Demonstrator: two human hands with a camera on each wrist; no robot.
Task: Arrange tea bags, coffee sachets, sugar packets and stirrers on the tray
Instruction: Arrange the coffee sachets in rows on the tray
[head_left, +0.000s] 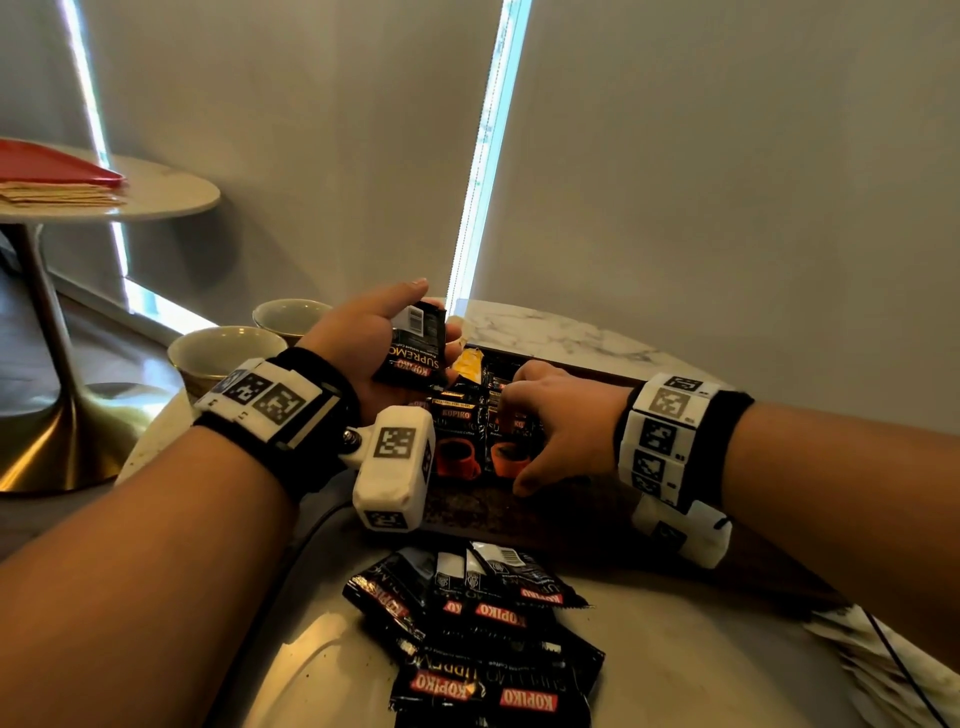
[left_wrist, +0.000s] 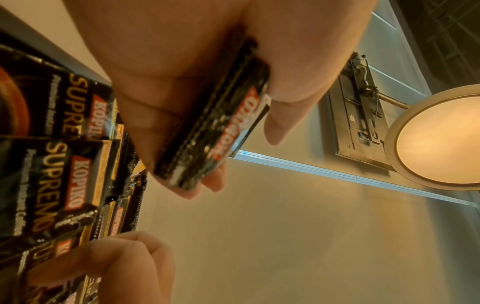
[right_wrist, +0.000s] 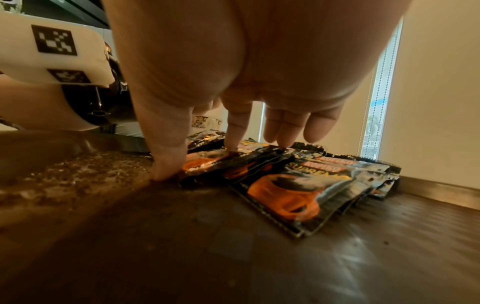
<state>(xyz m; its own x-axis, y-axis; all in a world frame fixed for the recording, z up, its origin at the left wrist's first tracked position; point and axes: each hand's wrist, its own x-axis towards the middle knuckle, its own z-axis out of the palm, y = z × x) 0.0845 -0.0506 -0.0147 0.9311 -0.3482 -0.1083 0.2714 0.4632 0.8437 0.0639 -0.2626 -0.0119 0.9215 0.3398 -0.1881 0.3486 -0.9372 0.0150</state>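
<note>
My left hand (head_left: 436, 312) hovers palm up over the tray's far left and grips a small stack of black Kopiko coffee sachets (head_left: 415, 353), thumb on one side, fingers on the other (left_wrist: 215, 127). A dark wooden tray (head_left: 587, 519) holds overlapping rows of the same sachets (right_wrist: 285, 191). My right hand (head_left: 519, 447) reaches down onto them. Its thumb (right_wrist: 166, 172) touches the near end of one sachet and its index finger (right_wrist: 233, 144) presses on top; the other fingers hang loose. A yellow packet (head_left: 467, 364) lies at the tray's far side.
A loose pile of coffee sachets (head_left: 483, 639) lies on the marble table in front of the tray. Two cups (head_left: 228, 353) stand at the left. White packets (head_left: 883, 670) fan out at the bottom right. A second round table (head_left: 156, 197) stands far left.
</note>
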